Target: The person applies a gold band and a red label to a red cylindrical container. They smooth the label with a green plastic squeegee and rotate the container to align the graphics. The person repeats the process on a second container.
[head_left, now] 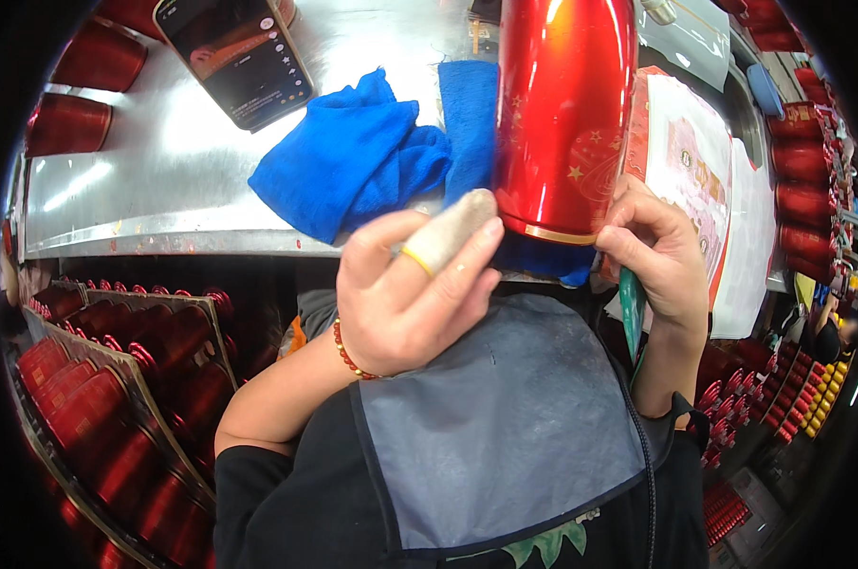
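A glossy red metal cylinder (562, 123) with gold stars and a gold-coloured rim lies in front of me, its near end over blue cloth. My left hand (410, 294) is beside the rim, fingers stretched out and nothing in them. One finger wears an off-white sleeve (445, 234) with a yellow band; its tip is close to the cylinder, contact unclear. At the rim's right corner, my right hand (661, 248) is closed, thumb against curled fingers. A green pointed strip (632, 318) shows below it; its upper end is hidden by the hand.
A crumpled blue cloth (358, 156) lies on the metal table (163, 204), a phone (239, 57) behind it. Printed sheets (690, 180) are at the right. Racks of red vessels (97, 408) stand at the lower left; more red vessels (802, 185) line the right.
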`<action>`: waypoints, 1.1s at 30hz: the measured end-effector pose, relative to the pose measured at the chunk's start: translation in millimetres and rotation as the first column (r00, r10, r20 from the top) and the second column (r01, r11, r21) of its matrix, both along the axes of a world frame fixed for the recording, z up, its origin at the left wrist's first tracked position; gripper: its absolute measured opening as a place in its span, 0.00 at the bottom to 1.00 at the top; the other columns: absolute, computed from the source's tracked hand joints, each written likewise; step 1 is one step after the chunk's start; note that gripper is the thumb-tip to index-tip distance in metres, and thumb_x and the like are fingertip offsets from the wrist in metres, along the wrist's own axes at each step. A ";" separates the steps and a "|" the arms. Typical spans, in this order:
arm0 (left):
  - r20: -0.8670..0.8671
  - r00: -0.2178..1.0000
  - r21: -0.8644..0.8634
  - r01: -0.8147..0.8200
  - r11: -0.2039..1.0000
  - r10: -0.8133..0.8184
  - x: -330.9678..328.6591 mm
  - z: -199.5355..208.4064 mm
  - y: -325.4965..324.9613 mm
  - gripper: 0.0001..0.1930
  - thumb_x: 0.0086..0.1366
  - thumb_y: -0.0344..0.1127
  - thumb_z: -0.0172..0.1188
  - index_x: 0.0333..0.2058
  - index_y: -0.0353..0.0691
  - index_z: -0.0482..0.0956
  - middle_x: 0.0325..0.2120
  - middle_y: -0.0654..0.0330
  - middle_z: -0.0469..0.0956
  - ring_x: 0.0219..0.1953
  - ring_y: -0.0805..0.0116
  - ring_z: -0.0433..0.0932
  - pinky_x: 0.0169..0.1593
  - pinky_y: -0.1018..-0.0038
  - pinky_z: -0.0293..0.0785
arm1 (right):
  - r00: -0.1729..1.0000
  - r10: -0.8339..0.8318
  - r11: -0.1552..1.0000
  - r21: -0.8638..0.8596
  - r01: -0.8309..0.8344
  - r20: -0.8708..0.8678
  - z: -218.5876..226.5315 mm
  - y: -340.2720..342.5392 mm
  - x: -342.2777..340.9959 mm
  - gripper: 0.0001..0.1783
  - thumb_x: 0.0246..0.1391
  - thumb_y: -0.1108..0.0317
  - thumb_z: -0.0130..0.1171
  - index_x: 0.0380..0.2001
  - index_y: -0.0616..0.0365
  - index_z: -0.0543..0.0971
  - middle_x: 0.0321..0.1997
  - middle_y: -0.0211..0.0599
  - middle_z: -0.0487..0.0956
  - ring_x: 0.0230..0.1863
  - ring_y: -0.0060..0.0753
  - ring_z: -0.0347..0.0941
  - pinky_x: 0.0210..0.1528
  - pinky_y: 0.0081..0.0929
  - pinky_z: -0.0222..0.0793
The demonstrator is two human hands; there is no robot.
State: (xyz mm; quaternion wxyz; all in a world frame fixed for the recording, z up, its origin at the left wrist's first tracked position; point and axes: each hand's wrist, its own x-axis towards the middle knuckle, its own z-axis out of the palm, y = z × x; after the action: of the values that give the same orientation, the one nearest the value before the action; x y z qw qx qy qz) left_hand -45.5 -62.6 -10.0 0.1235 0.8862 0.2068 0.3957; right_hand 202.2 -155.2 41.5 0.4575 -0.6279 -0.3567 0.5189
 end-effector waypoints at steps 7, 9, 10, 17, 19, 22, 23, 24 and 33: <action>0.029 1.000 0.027 -0.005 1.000 0.004 42.9 8.3 13.6 0.43 0.47 0.44 0.79 0.62 0.37 0.76 0.63 0.48 0.69 0.60 0.49 0.68 0.64 0.62 0.62 | 1.000 0.025 1.000 0.002 -0.025 -0.005 2.8 3.0 -2.3 0.09 0.57 0.74 0.70 0.26 0.62 0.79 0.35 0.26 0.74 0.32 0.13 0.67 0.35 0.14 0.61; 0.004 1.000 -0.001 0.003 1.000 -0.003 53.9 10.8 19.2 0.46 0.48 0.44 0.79 0.65 0.35 0.71 0.66 0.47 0.66 0.63 0.47 0.67 0.66 0.60 0.62 | 0.999 0.022 1.000 0.018 -0.021 -0.032 2.6 1.4 -2.0 0.08 0.57 0.74 0.70 0.26 0.62 0.80 0.35 0.26 0.75 0.32 0.13 0.68 0.35 0.14 0.61; -0.021 1.000 -0.018 -0.001 1.000 0.001 57.0 11.9 20.5 0.48 0.48 0.43 0.79 0.67 0.35 0.69 0.67 0.47 0.65 0.64 0.47 0.67 0.67 0.59 0.62 | 0.999 0.028 0.999 0.027 -0.027 -0.023 1.9 0.3 -0.2 0.08 0.57 0.74 0.70 0.26 0.62 0.80 0.35 0.26 0.75 0.32 0.13 0.68 0.35 0.15 0.62; 0.022 0.999 -0.240 0.045 0.970 -0.041 46.4 6.6 21.6 0.50 0.53 0.36 0.79 0.70 0.31 0.60 0.71 0.44 0.59 0.71 0.47 0.61 0.71 0.62 0.62 | 0.999 0.040 0.997 0.072 -0.041 0.017 -4.1 -3.9 7.9 0.07 0.58 0.74 0.69 0.28 0.62 0.81 0.36 0.27 0.76 0.32 0.13 0.69 0.34 0.15 0.63; 0.000 0.999 -0.299 0.052 0.953 -0.054 41.3 9.1 21.9 0.49 0.55 0.35 0.77 0.71 0.30 0.58 0.71 0.43 0.59 0.71 0.47 0.61 0.72 0.61 0.60 | 0.997 0.058 0.995 0.080 -0.062 0.049 -6.2 -4.5 9.8 0.07 0.58 0.75 0.67 0.28 0.62 0.79 0.39 0.32 0.75 0.33 0.15 0.70 0.33 0.15 0.67; 0.023 0.997 -0.364 0.082 0.928 -0.080 35.1 2.9 23.7 0.46 0.59 0.35 0.74 0.71 0.31 0.59 0.70 0.43 0.61 0.71 0.47 0.61 0.72 0.60 0.59 | 0.997 0.056 0.996 0.063 -0.059 0.045 -6.9 -3.7 8.4 0.07 0.58 0.74 0.68 0.28 0.61 0.79 0.37 0.28 0.75 0.32 0.13 0.70 0.33 0.15 0.65; 0.019 0.996 -0.398 0.087 0.913 -0.087 33.5 1.6 23.9 0.45 0.59 0.35 0.74 0.71 0.31 0.59 0.69 0.43 0.62 0.71 0.47 0.61 0.71 0.60 0.59 | 0.998 0.050 0.997 0.052 -0.052 0.035 -6.1 -2.9 7.6 0.08 0.57 0.73 0.70 0.28 0.61 0.80 0.35 0.25 0.75 0.32 0.12 0.69 0.34 0.15 0.63; 0.016 0.995 -0.431 0.092 0.898 -0.094 31.9 0.3 23.6 0.45 0.59 0.35 0.74 0.71 0.31 0.59 0.69 0.43 0.62 0.71 0.47 0.62 0.71 0.61 0.60 | 0.998 0.048 0.997 0.050 -0.050 0.031 -5.7 -2.0 6.7 0.08 0.57 0.73 0.70 0.27 0.61 0.80 0.35 0.25 0.75 0.32 0.12 0.69 0.34 0.15 0.63; -0.050 0.993 -0.170 0.098 0.981 -0.108 4.6 7.3 8.6 0.25 0.54 0.32 0.73 0.53 0.32 0.83 0.53 0.48 0.80 0.55 0.49 0.77 0.59 0.60 0.73 | 0.997 0.051 0.998 0.045 -0.053 0.052 -6.4 2.2 4.2 0.10 0.57 0.70 0.71 0.26 0.60 0.80 0.33 0.23 0.72 0.31 0.11 0.67 0.34 0.15 0.62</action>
State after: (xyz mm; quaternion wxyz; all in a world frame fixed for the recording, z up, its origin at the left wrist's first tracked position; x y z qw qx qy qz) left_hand -40.9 -54.1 -2.7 0.2116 0.8935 0.1969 0.3437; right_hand 206.4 -153.0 35.1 0.4490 -0.6206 -0.3964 0.5061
